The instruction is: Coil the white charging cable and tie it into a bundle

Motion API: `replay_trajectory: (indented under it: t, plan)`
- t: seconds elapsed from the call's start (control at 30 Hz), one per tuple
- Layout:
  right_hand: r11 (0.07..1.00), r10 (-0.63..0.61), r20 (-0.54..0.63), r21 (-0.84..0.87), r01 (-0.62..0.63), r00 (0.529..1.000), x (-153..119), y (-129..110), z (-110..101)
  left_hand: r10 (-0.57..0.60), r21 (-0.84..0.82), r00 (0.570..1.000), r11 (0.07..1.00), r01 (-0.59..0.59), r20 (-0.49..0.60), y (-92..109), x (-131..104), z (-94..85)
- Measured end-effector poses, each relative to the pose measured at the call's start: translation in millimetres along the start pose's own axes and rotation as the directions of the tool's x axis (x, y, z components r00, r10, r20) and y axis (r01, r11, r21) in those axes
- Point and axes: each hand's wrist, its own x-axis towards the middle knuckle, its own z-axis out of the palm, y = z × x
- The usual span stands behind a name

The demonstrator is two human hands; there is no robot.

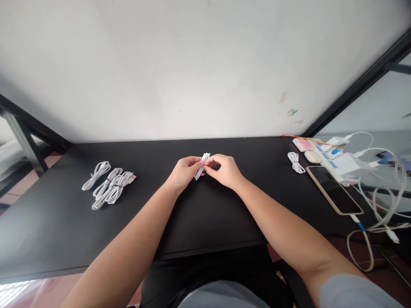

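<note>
Coiled white cable (206, 156) sits between both hands over the bench (154, 158), long axis slanting, far end toward the right. Left hand (183, 173): fingers closed around its middle. Right hand (226, 170): fingertips pinching its right side. Both equally near.

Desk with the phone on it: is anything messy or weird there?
Yes, the wires beside the phone look messy: they loop loosely by the desk's right edge, while the bundles on the left are coiled. Nothing looks spilled.
</note>
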Motion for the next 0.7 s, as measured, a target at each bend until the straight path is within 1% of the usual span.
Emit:
replay_trajectory:
  t: [0.17,0.4,0.7]
  plan:
    - [1.0,0.006,0.009,-0.014,-0.006,1.0,0.8,-0.4,-0.9,-0.017,-0.008,1.0,1.0,0.017,-0.001,-1.5,0.8,-1.0]
    - [1.0,0.023,0.004,-0.016,-0.023,1.0,0.1,-1.6,-0.9,0.005,0.0,1.0,1.0,-0.005,-0.005,-3.8,2.2,0.3]
    - [0.999,0.043,0.013,-0.002,-0.043,0.999,-0.1,-2.2,-1.3,-0.006,0.008,1.0,1.0,0.006,-0.007,-0.1,-0.2,2.2]
